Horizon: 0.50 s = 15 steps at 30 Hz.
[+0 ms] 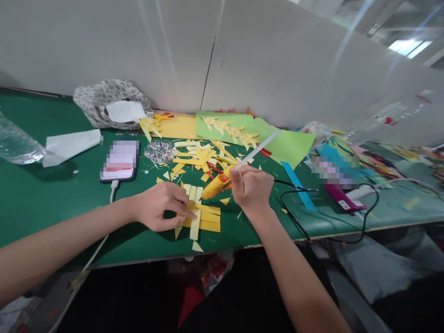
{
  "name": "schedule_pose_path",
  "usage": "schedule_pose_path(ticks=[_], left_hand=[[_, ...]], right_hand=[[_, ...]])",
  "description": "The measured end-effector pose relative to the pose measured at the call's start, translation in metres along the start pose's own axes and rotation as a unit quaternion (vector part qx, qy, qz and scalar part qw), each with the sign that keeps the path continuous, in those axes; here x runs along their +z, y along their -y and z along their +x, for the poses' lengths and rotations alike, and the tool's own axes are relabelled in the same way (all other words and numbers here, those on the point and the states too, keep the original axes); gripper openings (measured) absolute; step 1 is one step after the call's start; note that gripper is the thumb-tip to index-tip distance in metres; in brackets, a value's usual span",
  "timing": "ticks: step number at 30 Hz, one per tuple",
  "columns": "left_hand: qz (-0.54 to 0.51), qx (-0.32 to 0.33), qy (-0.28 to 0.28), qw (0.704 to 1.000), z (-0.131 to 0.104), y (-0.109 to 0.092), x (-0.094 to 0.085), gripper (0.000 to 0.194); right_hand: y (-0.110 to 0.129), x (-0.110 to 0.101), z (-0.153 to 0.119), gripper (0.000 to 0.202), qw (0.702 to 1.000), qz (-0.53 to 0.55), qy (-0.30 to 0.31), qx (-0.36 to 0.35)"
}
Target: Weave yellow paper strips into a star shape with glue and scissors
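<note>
Near the front edge of a green tabletop (31,203) lies a small mat of flat yellow and pale-cream paper strips (210,221), crossing over and under one another, with loose ends sticking out. It looks very light and thin, stiff enough to lie flat but easy to crease, and its strips could probably slide apart; the best hold seems to be flat fingertip pressure where the strips cross.

The left hand (165,206) rests there, palm down. Its index fingertip presses a cream strip against the mat, and the thumb lies slightly apart from it near the mat's left side, so the hand is loosely spread and pins rather than pinches.

Just beyond, the right hand (253,187) is wrapped closely around a yellow plastic glue gun (214,186), its nozzle pointing down and left towards the mat; whether it touches the paper is unclear. The gun appears rigid and heavier than the paper, best held by its handle, clear of the possibly hot tip. A long whitish glue stick (258,149) juts from its back.

Farther off are yellow paper scraps (199,157), then bright green paper sheets (294,142) before a grey wall (138,46).
</note>
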<state>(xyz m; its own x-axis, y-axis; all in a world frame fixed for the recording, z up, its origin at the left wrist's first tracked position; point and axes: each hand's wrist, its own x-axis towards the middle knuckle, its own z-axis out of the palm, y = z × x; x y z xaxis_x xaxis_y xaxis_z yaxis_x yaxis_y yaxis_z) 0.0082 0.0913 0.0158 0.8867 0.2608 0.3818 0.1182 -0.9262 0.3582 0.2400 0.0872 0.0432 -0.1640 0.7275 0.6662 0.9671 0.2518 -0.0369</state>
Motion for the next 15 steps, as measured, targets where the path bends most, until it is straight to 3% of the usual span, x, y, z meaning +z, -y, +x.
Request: schedule_pose_path(ticks=[4, 15], left_hand=[[0.014, 0.002, 0.025, 1.0, -0.0036, 0.0023, 0.0052, 0.028], [-0.009, -0.018, 0.024, 1.0, -0.0049, 0.003, 0.007, 0.026]], right_hand=[[0.0028, 0.0009, -0.0007, 0.079, 1.0, 0.013, 0.011, -0.004], [0.0084, 0.0089, 0.0005, 0.081, 0.997, 0.025, 0.067, 0.003]])
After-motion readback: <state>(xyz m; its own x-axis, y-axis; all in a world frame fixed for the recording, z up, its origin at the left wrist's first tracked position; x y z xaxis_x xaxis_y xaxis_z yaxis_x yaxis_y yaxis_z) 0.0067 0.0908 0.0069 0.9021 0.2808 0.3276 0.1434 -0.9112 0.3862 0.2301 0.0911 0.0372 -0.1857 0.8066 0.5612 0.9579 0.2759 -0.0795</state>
